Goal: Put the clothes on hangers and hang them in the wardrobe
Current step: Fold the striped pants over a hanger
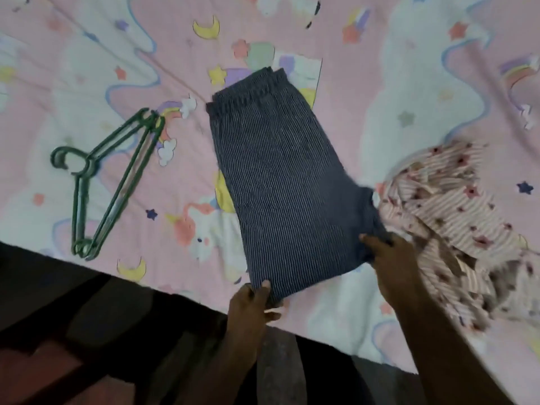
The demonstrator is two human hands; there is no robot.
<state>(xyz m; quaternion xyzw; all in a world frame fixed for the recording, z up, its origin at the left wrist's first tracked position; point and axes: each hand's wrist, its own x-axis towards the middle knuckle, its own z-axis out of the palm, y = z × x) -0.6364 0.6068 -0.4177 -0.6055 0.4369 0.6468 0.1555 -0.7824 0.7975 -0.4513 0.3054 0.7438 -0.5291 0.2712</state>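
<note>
Dark navy pinstriped folded trousers (280, 182) lie flat in the middle of the pink cartoon-print bedsheet (87, 68), elastic waistband away from the person, with a crumpled pink striped star-print garment (455, 217) just beside them on the right and stacked green plastic hangers (108, 182) well apart on the left. Both hands pinch the near hem, the left hand (248, 305) with thumb over its corner, the right hand (391, 264) with fingers curled on the other corner. To do this well, I judge the fold should be kept square and narrow enough to pass over a hanger bar.
</note>
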